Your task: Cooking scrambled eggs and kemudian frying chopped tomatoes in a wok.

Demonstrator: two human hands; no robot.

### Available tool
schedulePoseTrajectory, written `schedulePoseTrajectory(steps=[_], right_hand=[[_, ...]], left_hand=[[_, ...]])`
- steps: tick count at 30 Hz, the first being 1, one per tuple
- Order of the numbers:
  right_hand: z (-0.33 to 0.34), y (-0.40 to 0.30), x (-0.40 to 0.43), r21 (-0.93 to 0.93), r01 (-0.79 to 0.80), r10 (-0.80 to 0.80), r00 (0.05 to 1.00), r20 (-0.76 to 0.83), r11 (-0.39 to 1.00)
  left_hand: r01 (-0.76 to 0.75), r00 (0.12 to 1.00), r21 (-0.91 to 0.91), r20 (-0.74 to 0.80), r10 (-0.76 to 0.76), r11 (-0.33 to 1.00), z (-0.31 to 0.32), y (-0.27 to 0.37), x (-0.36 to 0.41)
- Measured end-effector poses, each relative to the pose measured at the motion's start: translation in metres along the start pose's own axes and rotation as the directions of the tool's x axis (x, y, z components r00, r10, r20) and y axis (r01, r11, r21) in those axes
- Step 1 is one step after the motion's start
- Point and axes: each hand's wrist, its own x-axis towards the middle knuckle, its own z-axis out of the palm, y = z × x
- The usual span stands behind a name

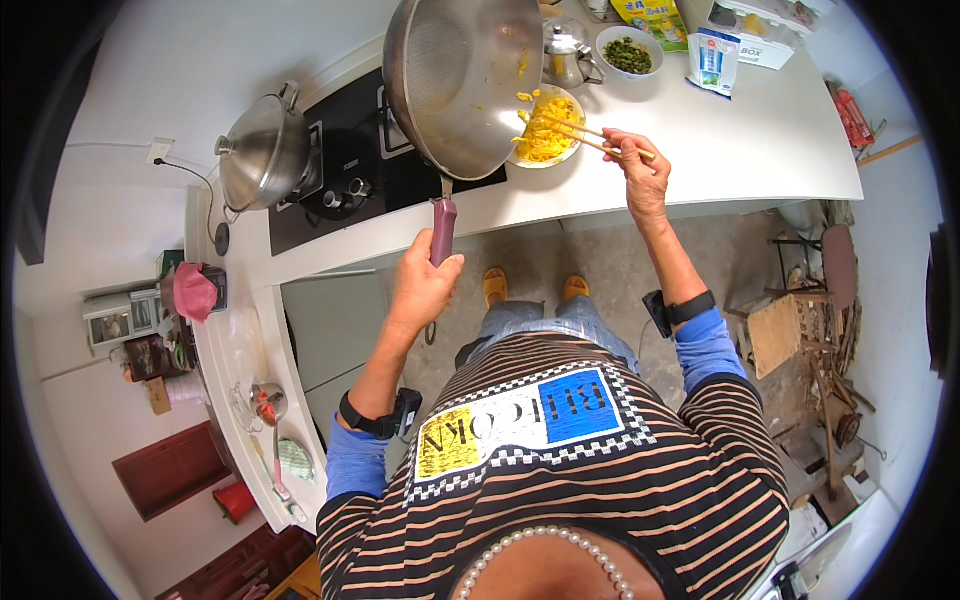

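My left hand (424, 281) grips the purple handle of a large steel wok (465, 82), which is tipped on its side toward the right. Yellow food (549, 129), perhaps scrambled egg, fills a patterned plate (551, 163) under the wok's rim. A few yellow bits cling to the wok's inner wall and lip. In my right hand (641, 172) is a pair of wooden chopsticks (585, 135), their tips at the food near the wok's rim.
Left of the wok, a lidded steel pot (262, 154) stands on the black gas hob (352, 161). Behind the plate are a steel kettle (564, 56) and a bowl of chopped greens (628, 56). Seasoning packets (712, 64) and a white box (761, 49) sit farther right on the counter.
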Motion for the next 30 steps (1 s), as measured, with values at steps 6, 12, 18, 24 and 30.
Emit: schedulePoseTrajectory(steps=[6,12,18,24,30], right_hand=[[0.029,0.009,0.049,-0.004,0.158,-0.158,0.987,0.014,0.987],[0.023,0.010,0.040,-0.201,0.154,-0.120,0.978,0.173,0.967],[0.019,-0.008,0.044,0.024,0.070,-0.069,0.997,-0.042,0.997],[0.008,-0.001,0.007,-0.024,0.007,-0.007,1.000,-0.008,1.000],[0.003,0.007,-0.014,0.059,-0.056,0.056,0.998,-0.003,0.997]], left_hand=[[0.000,1.000,0.026,0.016,0.000,1.000,-0.002,0.005,-0.004],[-0.050,0.999,0.079,0.008,0.050,0.996,-0.003,0.000,-0.003],[-0.051,0.999,0.071,0.020,0.050,0.996,-0.003,0.001,0.001],[-0.054,0.998,0.074,0.011,0.054,0.996,-0.008,-0.001,0.005],[-0.031,0.999,0.036,0.012,0.031,0.999,-0.008,0.004,0.009]])
